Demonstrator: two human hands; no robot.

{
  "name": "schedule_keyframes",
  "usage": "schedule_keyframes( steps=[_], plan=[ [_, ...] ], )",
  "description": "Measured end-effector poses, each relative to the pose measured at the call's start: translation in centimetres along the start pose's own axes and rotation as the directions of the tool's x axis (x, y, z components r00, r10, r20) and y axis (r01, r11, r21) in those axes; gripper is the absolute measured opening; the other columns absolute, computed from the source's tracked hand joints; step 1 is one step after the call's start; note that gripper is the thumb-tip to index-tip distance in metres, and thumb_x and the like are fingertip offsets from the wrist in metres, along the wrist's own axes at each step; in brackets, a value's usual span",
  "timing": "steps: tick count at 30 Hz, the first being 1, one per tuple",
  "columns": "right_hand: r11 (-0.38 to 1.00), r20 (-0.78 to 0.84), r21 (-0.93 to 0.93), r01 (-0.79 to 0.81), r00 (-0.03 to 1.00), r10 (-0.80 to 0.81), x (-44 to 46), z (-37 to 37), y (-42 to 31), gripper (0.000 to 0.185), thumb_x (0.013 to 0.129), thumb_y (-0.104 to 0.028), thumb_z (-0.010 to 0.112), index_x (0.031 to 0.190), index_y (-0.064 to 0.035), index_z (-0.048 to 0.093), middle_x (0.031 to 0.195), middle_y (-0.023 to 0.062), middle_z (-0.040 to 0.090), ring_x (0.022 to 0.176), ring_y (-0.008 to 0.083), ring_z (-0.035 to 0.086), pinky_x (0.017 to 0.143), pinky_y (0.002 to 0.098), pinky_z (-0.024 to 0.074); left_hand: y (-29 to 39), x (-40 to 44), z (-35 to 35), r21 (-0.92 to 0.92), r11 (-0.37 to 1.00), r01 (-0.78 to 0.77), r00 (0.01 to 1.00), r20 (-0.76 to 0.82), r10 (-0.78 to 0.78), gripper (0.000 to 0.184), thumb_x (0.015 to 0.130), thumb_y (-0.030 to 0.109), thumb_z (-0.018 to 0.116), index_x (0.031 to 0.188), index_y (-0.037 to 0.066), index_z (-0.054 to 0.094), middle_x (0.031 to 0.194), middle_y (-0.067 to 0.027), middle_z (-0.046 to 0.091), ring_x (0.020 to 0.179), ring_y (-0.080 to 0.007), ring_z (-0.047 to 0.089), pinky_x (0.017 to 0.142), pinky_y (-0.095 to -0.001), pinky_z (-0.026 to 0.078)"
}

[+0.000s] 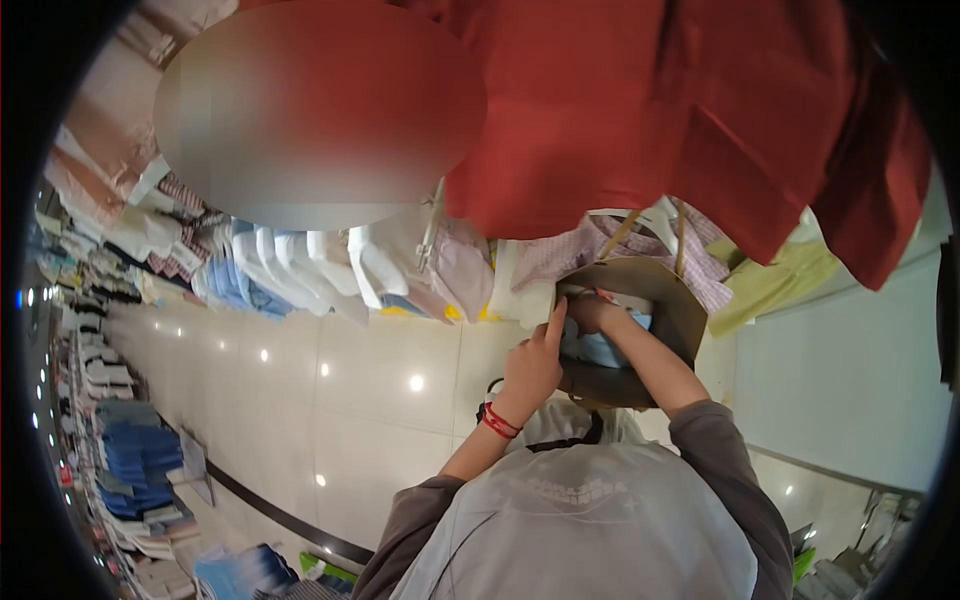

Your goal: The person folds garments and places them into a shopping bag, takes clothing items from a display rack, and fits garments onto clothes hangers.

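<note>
A brown paper bag [668, 300] with rope-like handles stands open in front of me, its mouth facing up. My left hand [537, 362] is at the bag's left edge, index finger stretched along the rim and the other fingers curled against the side. A red cord bracelet [498, 421] circles that wrist. Inside the bag is my right hand [594, 314], bent downward, with its fingers mostly hidden. Light blue cloth [598, 350] lies in the bag just below that hand. A small red and white patch shows beside its knuckles, too small to name.
Red garments [590, 120] hang close overhead. Behind the bag, a rail of white and pastel clothes [290, 265] runs leftward, with a pink checked garment [560, 255] nearest. Folded jeans [135, 460] are stacked at the left. A white panel [840, 370] stands at the right, above shiny floor tiles [390, 410].
</note>
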State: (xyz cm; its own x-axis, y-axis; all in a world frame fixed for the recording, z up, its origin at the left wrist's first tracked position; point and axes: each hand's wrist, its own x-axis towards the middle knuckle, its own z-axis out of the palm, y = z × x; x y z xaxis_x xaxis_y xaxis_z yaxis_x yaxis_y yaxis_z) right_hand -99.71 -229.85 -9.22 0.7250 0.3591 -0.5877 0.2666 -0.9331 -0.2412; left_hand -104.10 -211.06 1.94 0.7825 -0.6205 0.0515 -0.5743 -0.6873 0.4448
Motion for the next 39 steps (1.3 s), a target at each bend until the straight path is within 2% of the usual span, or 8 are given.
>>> schedule_keyframes(
  steps=[8,12,15,18,26,30,35,39],
  plan=[
    [0.880,-0.679,0.376,0.289,0.732,0.050,-13.5,-5.5,0.2,0.032,0.071,-0.007,0.063,0.102,-0.0064,0.056,0.102,0.0139,0.060,0.096,0.0322,0.057,0.083,0.0392,0.0441,-0.6,1.4,0.2,-0.089,0.994,-0.061,0.996,-0.066,0.055,0.079,0.066,0.006,0.056,0.139,0.014,0.028,0.102,-0.0176,0.056,0.073,-0.0345,0.062,0.059,-0.0411,0.051],
    [0.409,-0.799,0.597,0.690,0.560,0.220,-18.3,-5.1,1.4,0.025,0.074,-0.001,0.064,0.096,-0.0049,0.053,0.088,0.0087,0.061,0.080,0.0163,0.058,0.072,0.0279,0.0457,0.2,2.0,-1.8,-0.086,0.966,-0.245,0.931,-0.298,0.210,0.074,0.072,0.018,0.066,0.135,0.004,0.030,0.130,-0.0241,0.039,0.113,-0.0399,0.043,0.095,-0.0469,0.037],
    [-0.200,-0.804,0.361,0.911,0.413,0.427,-19.4,-4.9,0.9,0.020,0.077,-0.005,0.066,0.089,-0.0060,0.050,0.088,0.0109,0.060,0.082,0.0174,0.057,0.073,0.0288,0.0468,1.9,2.0,-5.1,-0.336,0.871,-0.359,0.930,-0.211,0.302,0.083,0.067,0.020,0.074,0.134,-0.001,0.029,0.136,-0.0233,0.033,0.123,-0.0387,0.036,0.102,-0.0432,0.030],
    [-0.435,-0.731,0.177,0.883,0.414,0.543,-19.3,-5.9,-1.4,0.022,0.078,-0.004,0.065,0.094,-0.0050,0.050,0.090,0.0099,0.060,0.084,0.0162,0.057,0.075,0.0282,0.0461,3.5,1.7,-7.0,-0.682,0.680,-0.270,0.952,-0.082,0.296,0.087,0.066,0.027,0.076,0.134,-0.001,0.029,0.135,-0.0211,0.035,0.127,-0.0323,0.032,0.105,-0.0397,0.025],
    [-0.172,-0.529,0.485,0.857,0.445,0.723,-16.6,-8.5,-6.7,0.030,0.079,-0.001,0.060,0.107,-0.0023,0.050,0.096,0.0073,0.060,0.088,0.0132,0.056,0.080,0.0268,0.0443,1.3,-0.7,-8.3,-0.985,0.142,0.094,0.919,0.141,0.368,0.076,0.074,0.016,0.070,0.136,0.003,0.027,0.130,-0.0107,0.038,0.121,-0.0187,0.036,0.100,-0.0315,0.030],
    [0.308,-0.709,0.629,0.714,0.363,0.605,-16.6,-10.5,-8.0,0.035,0.080,0.000,0.058,0.113,-0.0008,0.049,0.100,0.0058,0.060,0.092,0.0114,0.055,0.083,0.0260,0.0431,1.1,-2.5,-7.5,-0.954,0.162,0.253,0.967,0.250,-0.039,0.065,0.082,0.007,0.060,0.137,0.004,0.026,0.130,-0.0103,0.036,0.121,-0.0170,0.034,0.100,-0.0291,0.030],
    [0.148,-0.698,0.579,0.802,0.394,0.599,-14.0,-11.6,-12.1,0.035,0.085,-0.007,0.058,0.116,-0.0013,0.044,0.108,0.0066,0.054,0.102,0.0130,0.050,0.089,0.0270,0.0387,1.2,-5.1,-8.1,-0.976,0.218,-0.021,0.928,-0.100,-0.358,0.062,0.085,0.003,0.053,0.139,0.004,0.023,0.131,-0.0106,0.038,0.121,-0.0189,0.036,0.100,-0.0309,0.030],
    [0.100,-0.711,0.644,0.758,0.545,0.445,-12.2,-11.3,-16.3,0.061,0.081,-0.016,0.065,0.128,-0.0007,0.028,0.122,0.0117,0.044,0.113,0.0192,0.042,0.096,0.0317,0.0342,-1.0,-8.2,-8.4,-0.823,0.566,-0.057,0.827,-0.356,-0.435,0.054,0.087,0.001,0.048,0.137,0.004,0.029,0.130,-0.0118,0.040,0.120,-0.0212,0.038,0.100,-0.0319,0.030]
  ],
)
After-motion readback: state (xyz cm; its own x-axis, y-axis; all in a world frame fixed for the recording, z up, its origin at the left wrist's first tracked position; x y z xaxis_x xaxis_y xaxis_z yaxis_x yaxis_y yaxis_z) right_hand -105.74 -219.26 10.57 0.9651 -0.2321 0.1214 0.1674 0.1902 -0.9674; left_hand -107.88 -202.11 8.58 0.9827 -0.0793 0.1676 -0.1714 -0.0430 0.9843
